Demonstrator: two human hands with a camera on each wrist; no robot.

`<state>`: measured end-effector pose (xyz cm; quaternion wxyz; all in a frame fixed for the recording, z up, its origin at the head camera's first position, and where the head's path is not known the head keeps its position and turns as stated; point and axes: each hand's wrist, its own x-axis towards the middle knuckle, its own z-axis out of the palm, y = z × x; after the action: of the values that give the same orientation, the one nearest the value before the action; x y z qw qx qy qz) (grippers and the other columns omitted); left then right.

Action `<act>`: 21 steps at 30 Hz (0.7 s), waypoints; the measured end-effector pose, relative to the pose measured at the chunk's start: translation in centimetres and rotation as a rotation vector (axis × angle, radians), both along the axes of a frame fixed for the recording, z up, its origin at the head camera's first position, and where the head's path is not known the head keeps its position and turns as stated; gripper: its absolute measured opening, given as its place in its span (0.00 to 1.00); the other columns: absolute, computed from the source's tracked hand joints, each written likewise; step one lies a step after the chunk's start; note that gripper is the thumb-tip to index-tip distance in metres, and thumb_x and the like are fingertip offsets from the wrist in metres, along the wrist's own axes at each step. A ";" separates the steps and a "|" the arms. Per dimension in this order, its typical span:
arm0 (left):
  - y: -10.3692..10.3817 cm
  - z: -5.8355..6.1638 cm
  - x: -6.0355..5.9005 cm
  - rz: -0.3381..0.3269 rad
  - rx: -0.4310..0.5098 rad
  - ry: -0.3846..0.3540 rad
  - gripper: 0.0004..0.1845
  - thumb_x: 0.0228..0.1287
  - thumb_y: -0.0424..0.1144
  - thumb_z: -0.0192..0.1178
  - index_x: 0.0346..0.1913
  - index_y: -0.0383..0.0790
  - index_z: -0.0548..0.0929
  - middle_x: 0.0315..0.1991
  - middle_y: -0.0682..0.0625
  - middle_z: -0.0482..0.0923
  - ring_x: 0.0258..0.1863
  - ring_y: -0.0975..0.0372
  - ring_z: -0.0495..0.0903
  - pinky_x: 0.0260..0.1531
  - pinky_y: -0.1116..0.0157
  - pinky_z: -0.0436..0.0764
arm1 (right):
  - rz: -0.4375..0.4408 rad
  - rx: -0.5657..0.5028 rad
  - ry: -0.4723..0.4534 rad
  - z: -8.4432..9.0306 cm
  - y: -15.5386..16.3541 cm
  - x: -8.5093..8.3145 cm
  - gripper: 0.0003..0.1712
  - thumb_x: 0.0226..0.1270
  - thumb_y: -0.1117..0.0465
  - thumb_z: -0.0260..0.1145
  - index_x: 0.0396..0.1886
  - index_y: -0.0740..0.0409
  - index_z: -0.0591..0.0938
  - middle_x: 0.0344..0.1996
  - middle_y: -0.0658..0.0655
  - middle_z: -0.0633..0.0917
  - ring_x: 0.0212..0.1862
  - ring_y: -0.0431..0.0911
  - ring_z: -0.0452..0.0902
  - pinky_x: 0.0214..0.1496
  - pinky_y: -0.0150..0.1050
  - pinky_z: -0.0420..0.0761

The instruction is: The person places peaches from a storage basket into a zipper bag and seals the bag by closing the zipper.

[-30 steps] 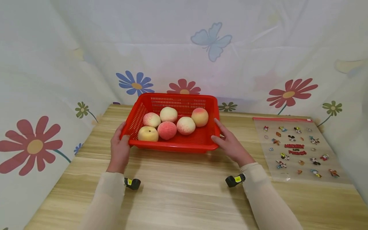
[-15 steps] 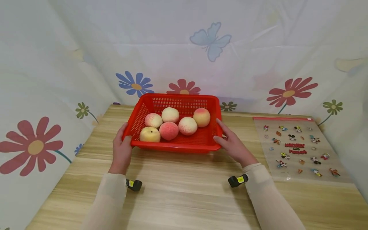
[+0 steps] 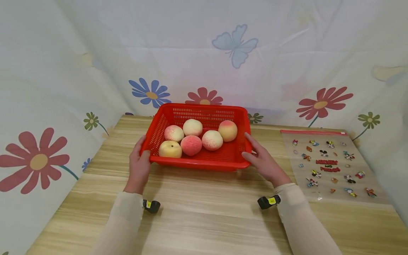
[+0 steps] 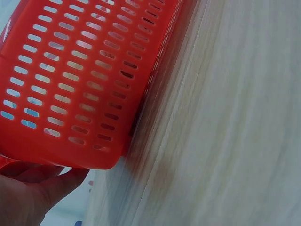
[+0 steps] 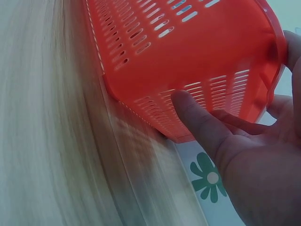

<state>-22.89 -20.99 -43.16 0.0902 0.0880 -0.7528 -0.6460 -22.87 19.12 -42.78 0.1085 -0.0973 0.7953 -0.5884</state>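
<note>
A red plastic basket (image 3: 200,163) with slotted walls stands at the back of the wooden table. Inside lie several peaches: a deep pink one (image 3: 191,145), a yellow one (image 3: 170,149) at the near left, an orange-pink one (image 3: 227,130) at the right, and pale, pink-speckled ones (image 3: 212,140). My left hand (image 3: 139,168) grips the basket's left end, thumb over the rim and fingers underneath it. At the opposite end my right hand (image 3: 265,161) holds the rim with the thumb on top; the right wrist view shows its fingers (image 5: 200,115) against the outer wall.
A clear zip bag (image 3: 331,166) with cartoon prints and a red top strip lies flat on the table's right side. Behind the table (image 3: 204,212) hangs a white cloth (image 3: 178,60) printed with flowers and a butterfly, close to the basket's back rim.
The basket has shifted a little to the right with the peaches in it. Both hands have moved along with it, keeping their hold. The zip bag has stayed put.
</note>
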 end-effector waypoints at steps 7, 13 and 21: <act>0.8 -0.2 0.0 0.004 -0.034 0.032 0.29 0.73 0.35 0.38 0.75 0.54 0.57 0.74 0.53 0.58 0.68 0.55 0.67 0.63 0.55 0.72 | -0.009 0.010 -0.002 -0.2 0.9 0.1 0.40 0.72 0.51 0.58 0.76 0.29 0.49 0.76 0.52 0.56 0.68 0.59 0.66 0.57 0.50 0.80; 1.0 -0.3 0.0 0.001 -0.051 0.022 0.29 0.73 0.36 0.38 0.75 0.57 0.57 0.75 0.54 0.57 0.69 0.54 0.66 0.62 0.54 0.72 | -0.021 0.017 -0.003 -0.2 1.2 0.2 0.40 0.73 0.54 0.57 0.76 0.29 0.49 0.76 0.52 0.56 0.68 0.60 0.66 0.56 0.50 0.81; 1.9 -0.3 0.2 -0.002 -0.041 0.028 0.29 0.73 0.36 0.38 0.75 0.56 0.57 0.75 0.55 0.56 0.69 0.55 0.65 0.63 0.54 0.72 | -0.027 0.030 0.006 -0.2 1.9 0.3 0.39 0.73 0.53 0.57 0.77 0.29 0.49 0.76 0.52 0.55 0.69 0.60 0.65 0.56 0.51 0.80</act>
<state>-22.73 -19.13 -43.50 0.1022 0.0763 -0.7646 -0.6318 -22.56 21.01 -42.99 0.0998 -0.0866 0.8056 -0.5776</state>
